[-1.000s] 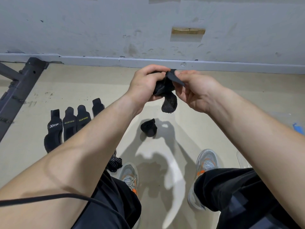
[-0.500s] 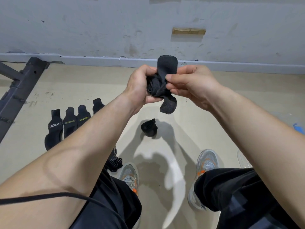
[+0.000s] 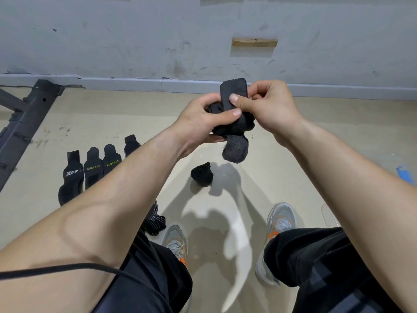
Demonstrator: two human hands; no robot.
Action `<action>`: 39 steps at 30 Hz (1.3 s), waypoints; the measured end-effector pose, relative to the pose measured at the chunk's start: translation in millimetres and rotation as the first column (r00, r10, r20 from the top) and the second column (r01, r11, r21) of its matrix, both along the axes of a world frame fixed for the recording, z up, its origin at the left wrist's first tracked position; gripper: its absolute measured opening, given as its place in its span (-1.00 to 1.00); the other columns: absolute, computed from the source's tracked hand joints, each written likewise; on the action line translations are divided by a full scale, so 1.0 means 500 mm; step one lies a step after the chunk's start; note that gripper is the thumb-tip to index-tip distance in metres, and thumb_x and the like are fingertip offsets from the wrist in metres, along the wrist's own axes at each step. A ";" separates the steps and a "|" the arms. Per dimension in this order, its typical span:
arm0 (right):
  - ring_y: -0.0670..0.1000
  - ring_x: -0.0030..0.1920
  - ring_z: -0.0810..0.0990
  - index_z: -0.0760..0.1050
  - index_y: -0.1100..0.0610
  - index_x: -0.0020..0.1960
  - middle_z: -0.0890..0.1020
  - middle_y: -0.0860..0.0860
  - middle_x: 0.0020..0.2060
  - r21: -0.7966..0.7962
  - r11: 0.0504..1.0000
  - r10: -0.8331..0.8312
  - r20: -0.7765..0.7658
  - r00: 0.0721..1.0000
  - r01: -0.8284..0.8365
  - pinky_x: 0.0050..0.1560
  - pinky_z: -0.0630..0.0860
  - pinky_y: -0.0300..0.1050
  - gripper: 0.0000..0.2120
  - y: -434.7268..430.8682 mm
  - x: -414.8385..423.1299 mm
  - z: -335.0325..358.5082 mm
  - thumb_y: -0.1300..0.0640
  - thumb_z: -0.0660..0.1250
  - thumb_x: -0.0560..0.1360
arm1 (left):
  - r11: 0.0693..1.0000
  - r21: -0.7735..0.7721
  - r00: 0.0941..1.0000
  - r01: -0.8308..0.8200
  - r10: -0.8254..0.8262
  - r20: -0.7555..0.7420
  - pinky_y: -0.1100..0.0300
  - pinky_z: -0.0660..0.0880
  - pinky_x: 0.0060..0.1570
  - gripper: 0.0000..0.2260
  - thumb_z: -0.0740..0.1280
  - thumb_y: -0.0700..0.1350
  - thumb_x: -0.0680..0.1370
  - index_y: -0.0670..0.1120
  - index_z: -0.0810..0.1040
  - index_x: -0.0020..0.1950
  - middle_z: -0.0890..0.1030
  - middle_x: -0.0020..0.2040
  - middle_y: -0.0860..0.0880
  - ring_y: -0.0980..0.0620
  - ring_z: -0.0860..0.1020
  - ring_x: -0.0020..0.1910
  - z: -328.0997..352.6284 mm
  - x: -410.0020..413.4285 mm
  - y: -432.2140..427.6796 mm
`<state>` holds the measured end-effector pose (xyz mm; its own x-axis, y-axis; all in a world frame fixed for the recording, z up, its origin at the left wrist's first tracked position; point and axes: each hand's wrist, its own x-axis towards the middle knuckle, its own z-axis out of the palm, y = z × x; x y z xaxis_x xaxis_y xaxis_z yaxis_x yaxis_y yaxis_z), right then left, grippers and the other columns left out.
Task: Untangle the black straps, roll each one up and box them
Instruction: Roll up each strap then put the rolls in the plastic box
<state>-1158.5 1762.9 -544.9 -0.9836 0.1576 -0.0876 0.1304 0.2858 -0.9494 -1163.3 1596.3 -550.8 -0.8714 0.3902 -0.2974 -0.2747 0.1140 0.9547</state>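
A scuffed grey wall fills the top of the frame, and a beige floor spreads below it to the bottom edge. Two bare forearms reach up from the lower corners and meet just above the centre. A dark metal frame slants down the upper left. Below it, at middle left, a row of straps lies flat side by side on the floor (one printed XTEP, two XUEYING), partly hidden by the left forearm.

The left hand curls round a bunched black strap from the left, its thumb pressed across the front of the bundle. The right hand pinches the same strap from the right, its thumb on a flat end that stands upright above both hands; the other end hangs loose beneath them. The strap is held in the air, just above the frame's centre.

Two grey shoes with orange marks stand in the lower middle. Between them and the hands a rolled strap sits on the floor, apart from the row. A thin black cable crosses the left forearm at lower left. A wooden block sits in the wall at upper right, and a bit of blue tape lies at the right edge.
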 end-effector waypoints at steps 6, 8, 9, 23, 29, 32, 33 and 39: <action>-0.19 -0.48 0.45 0.41 0.08 -0.21 0.48 -0.07 -0.36 -0.066 0.997 -0.046 0.079 0.996 0.051 -0.42 0.37 -0.35 -0.65 0.004 -0.004 -0.007 0.01 0.58 0.42 | 1.000 0.023 1.000 0.013 -0.013 -0.005 0.09 0.64 -0.14 -0.69 0.45 -0.16 0.57 -0.03 0.51 0.30 0.65 0.02 0.01 0.03 0.70 -0.05 0.001 0.001 -0.003; -0.19 -0.51 0.43 0.40 0.07 -0.22 0.48 -0.06 -0.36 -0.028 0.996 -0.080 0.086 0.993 0.083 -0.46 0.35 -0.34 -0.65 0.006 -0.007 -0.013 -0.01 0.56 0.44 | 0.999 0.046 1.000 0.010 -0.011 0.028 0.03 0.66 -0.13 -0.60 0.45 -0.17 0.57 -0.04 0.40 0.34 0.63 0.04 -0.01 0.02 0.70 -0.09 -0.001 0.004 0.002; -0.16 -0.49 0.43 0.40 0.07 -0.23 0.48 -0.06 -0.37 -0.007 0.995 -0.095 0.092 0.991 0.096 -0.45 0.35 -0.30 -0.66 0.007 -0.009 -0.017 -0.03 0.54 0.46 | 0.998 0.055 0.999 0.001 -0.004 0.046 0.04 0.65 -0.17 -0.56 0.45 -0.18 0.57 -0.03 0.34 0.36 0.62 0.06 -0.02 0.03 0.70 -0.13 -0.001 0.006 0.005; 0.01 0.06 0.50 0.42 -0.14 0.24 0.44 -0.02 0.16 0.611 0.748 0.358 -0.043 0.933 -0.259 0.03 0.50 -0.03 -0.45 0.008 0.024 0.008 0.37 0.21 0.40 | 0.871 0.240 0.896 -0.428 0.374 0.239 -0.16 0.66 0.03 -0.87 0.30 -0.08 0.66 -0.03 0.54 0.19 0.66 0.04 -0.08 -0.05 0.68 -0.08 0.006 -0.038 -0.032; 0.10 0.08 0.44 0.45 -0.04 0.14 0.40 0.03 0.15 0.771 0.632 0.412 -0.241 0.879 -0.085 -0.11 0.51 0.08 -0.66 -0.016 0.036 0.008 0.18 0.44 0.43 | 0.868 0.240 0.876 -0.434 0.345 0.336 -0.10 0.67 -0.06 -0.70 0.33 -0.05 0.64 -0.11 0.52 0.35 0.67 0.12 -0.18 -0.13 0.69 0.01 0.006 -0.025 -0.017; 0.13 0.03 0.43 0.56 0.02 -0.03 0.48 0.05 0.07 0.806 0.591 0.455 -0.338 0.824 0.005 -0.20 0.50 0.12 -0.77 -0.012 0.029 0.015 0.31 0.37 0.42 | 0.878 0.228 0.883 -0.420 0.338 0.327 -0.11 0.68 -0.03 -0.81 0.33 -0.08 0.65 -0.08 0.54 0.25 0.66 0.01 -0.13 -0.11 0.67 -0.06 0.006 -0.026 -0.016; 0.13 0.02 0.44 0.59 0.02 -0.05 0.49 0.04 0.05 0.813 0.583 0.474 -0.341 0.811 0.001 -0.20 0.50 0.13 -0.78 -0.010 0.027 0.017 0.31 0.36 0.42 | 0.880 0.224 0.884 -0.420 0.341 0.320 -0.13 0.67 0.00 -0.85 0.33 -0.08 0.65 -0.07 0.54 0.21 0.66 -0.01 -0.12 -0.11 0.66 -0.06 0.006 -0.027 -0.017; 0.11 0.04 0.47 0.67 0.03 -0.07 0.48 -0.01 -0.02 0.752 0.659 0.437 -0.385 0.813 0.003 -0.06 0.48 0.05 -0.90 0.000 0.020 0.017 0.19 0.41 0.49 | 0.926 0.225 0.939 -0.304 0.251 0.234 -0.14 0.66 0.05 -0.88 0.35 -0.09 0.65 -0.07 0.50 0.16 0.64 0.00 -0.09 -0.10 0.69 -0.10 0.005 -0.012 -0.002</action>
